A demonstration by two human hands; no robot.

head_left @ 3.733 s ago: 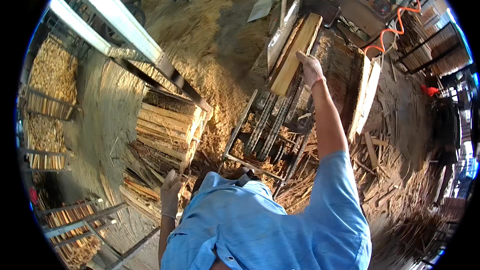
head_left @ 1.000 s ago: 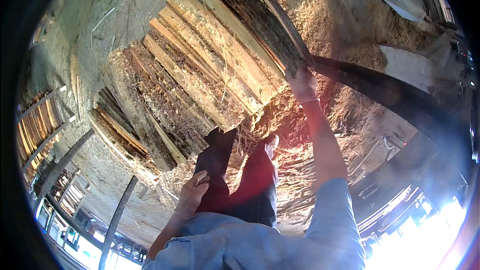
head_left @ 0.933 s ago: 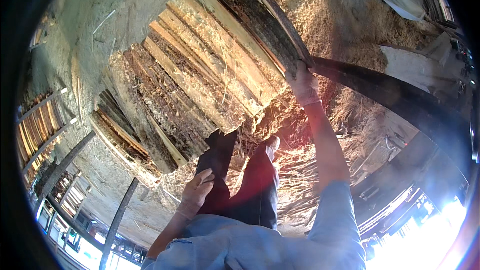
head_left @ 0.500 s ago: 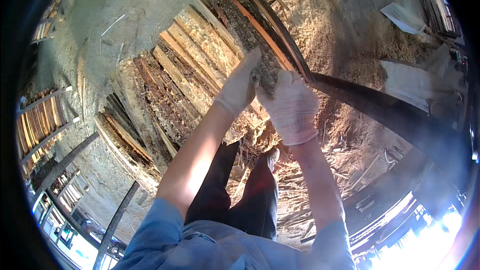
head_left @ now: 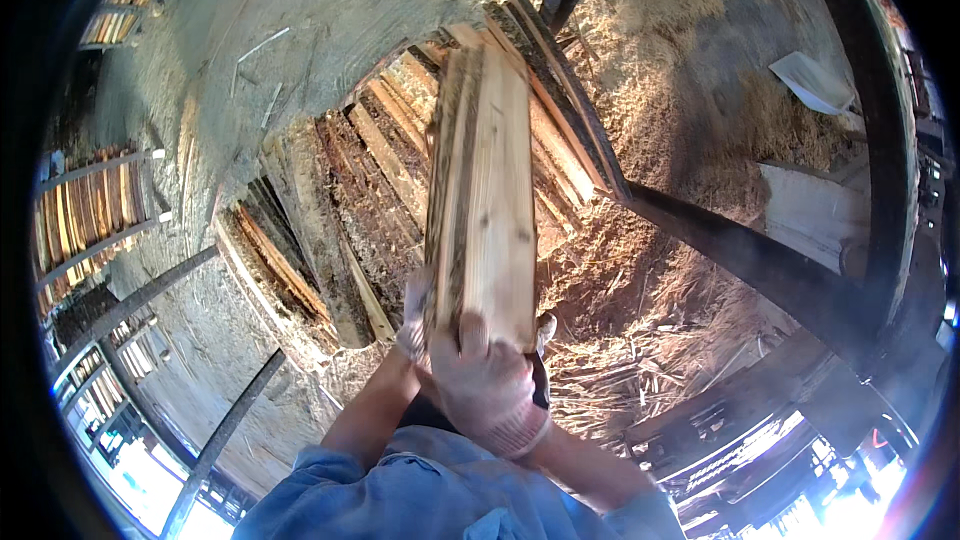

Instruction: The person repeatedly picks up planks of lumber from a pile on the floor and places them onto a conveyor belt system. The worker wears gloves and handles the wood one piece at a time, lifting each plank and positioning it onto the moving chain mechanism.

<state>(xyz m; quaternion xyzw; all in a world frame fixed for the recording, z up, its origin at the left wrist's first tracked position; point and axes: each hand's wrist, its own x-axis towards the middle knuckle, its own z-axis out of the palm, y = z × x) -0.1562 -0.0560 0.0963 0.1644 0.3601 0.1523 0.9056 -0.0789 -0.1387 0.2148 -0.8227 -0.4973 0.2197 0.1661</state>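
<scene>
The board (head_left: 497,190) jutted over the slab stack (head_left: 345,230), sawdust (head_left: 615,285) open rightward; the right hand (head_left: 482,380) curled round its pale, knotted near end, the blurred left hand (head_left: 413,320) seemingly gripping its dark-streaked edge.

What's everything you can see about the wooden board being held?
The wooden board is long, with a pale, grained face, a few dark knots and a darker, rough, bark-like left side. It points forward, overlapping a stack of boards in view; whether they touch is unclear. The gloved right hand grips its near end; the blurred left hand is at its left edge.
</scene>
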